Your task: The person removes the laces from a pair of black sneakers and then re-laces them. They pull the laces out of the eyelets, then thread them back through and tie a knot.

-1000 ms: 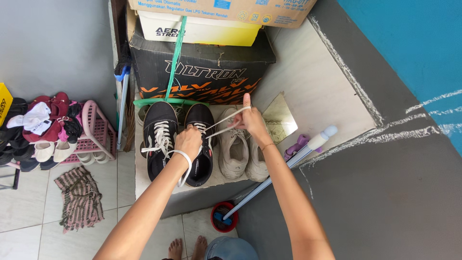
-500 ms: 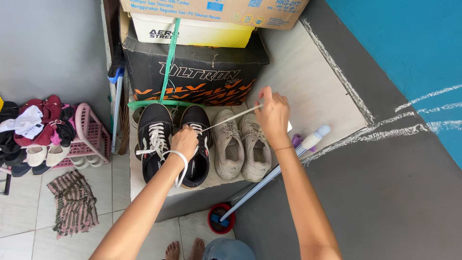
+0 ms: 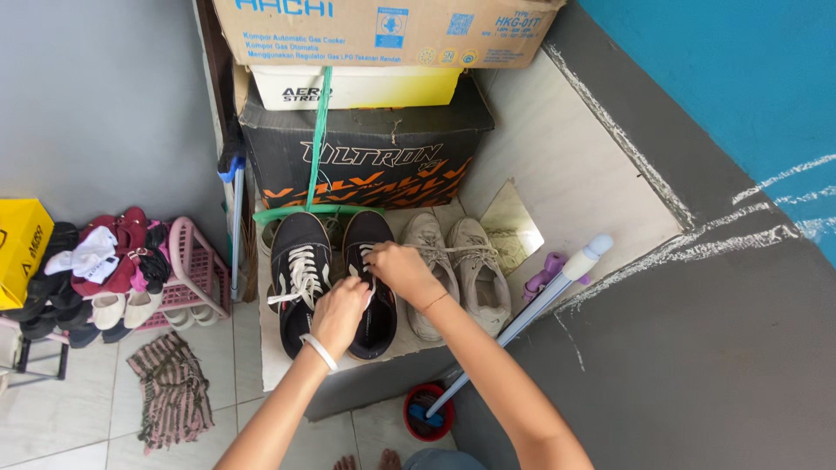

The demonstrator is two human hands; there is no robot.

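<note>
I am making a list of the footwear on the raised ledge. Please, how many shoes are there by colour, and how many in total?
Black shoes with white laces: 2
Beige shoes: 2
Total: 4
Both hands are on the right black shoe.

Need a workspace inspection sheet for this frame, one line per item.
Surface: tiled step, both shoe pairs on it.
Job's things: black shoe with white lace, beside its mate.
Clutter: beige shoes, mop handle, red cup, striped rag.
Grippers: left hand and right hand both over the black shoe's laces; grip hidden.
Cables: green strap down the boxes.
Surroundings: pink rack of shoes, grey and blue walls.
</note>
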